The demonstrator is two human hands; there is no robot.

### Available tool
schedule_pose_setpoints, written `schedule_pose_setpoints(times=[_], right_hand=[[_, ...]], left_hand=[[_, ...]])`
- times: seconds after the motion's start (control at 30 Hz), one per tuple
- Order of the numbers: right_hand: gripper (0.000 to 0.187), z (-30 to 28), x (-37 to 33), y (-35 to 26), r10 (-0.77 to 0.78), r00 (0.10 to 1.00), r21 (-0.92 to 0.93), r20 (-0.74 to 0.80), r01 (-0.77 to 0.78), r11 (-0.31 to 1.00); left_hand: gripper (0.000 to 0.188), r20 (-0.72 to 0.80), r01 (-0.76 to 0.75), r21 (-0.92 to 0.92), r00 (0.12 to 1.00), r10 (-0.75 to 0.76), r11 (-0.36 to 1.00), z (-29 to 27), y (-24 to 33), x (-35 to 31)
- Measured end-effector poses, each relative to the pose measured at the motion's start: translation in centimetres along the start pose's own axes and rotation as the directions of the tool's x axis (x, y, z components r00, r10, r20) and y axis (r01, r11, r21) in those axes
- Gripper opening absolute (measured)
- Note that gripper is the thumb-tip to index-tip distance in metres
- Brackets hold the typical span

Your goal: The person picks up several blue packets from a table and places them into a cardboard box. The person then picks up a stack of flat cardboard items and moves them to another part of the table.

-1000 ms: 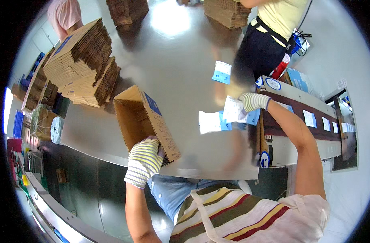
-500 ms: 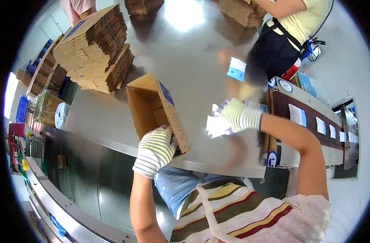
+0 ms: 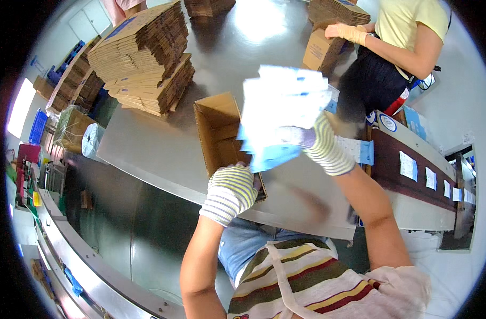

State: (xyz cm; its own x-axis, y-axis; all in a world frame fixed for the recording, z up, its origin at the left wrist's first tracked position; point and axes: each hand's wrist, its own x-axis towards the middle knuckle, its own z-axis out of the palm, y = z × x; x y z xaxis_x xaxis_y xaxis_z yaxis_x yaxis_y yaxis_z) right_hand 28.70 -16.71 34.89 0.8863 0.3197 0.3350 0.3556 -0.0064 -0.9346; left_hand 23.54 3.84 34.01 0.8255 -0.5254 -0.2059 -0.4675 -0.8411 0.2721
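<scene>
An open cardboard box [image 3: 210, 130] stands tilted on the metal table, its opening turned up toward me. My left hand [image 3: 231, 192], in a striped knit glove, grips the box's near edge. In my right hand [image 3: 323, 143], gloved the same way, is a fanned bunch of white and blue packets [image 3: 283, 101], raised just right of the box and covering its right side. The packets are blurred by motion. Behind my right hand another white and blue packet [image 3: 357, 150] lies at the end of the conveyor.
Flattened cartons [image 3: 147, 53] are piled at the table's far left. On the right, a dark conveyor belt [image 3: 389, 165] carries several spaced packets. Across the table a co-worker's gloved hand [image 3: 352, 33] rests at another cardboard box [image 3: 318, 50]. A metal rail [image 3: 94, 266] curves along the lower left.
My right hand has lifted the packets from the table and brought them up beside the box. The co-worker's hands now hold a box. My left hand keeps its grip.
</scene>
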Motion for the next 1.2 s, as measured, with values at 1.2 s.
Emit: schedule_pose_setpoints(times=[1.2], right_hand=[[0.022, 10.0, -8.7, 0.9, -0.306, 0.857, -0.742, 0.414, 0.513, 0.432]], left_hand=[[0.050, 0.339, -0.175, 0.196, 0.935, 0.101, 0.965, -1.3, -3.8, 9.0]])
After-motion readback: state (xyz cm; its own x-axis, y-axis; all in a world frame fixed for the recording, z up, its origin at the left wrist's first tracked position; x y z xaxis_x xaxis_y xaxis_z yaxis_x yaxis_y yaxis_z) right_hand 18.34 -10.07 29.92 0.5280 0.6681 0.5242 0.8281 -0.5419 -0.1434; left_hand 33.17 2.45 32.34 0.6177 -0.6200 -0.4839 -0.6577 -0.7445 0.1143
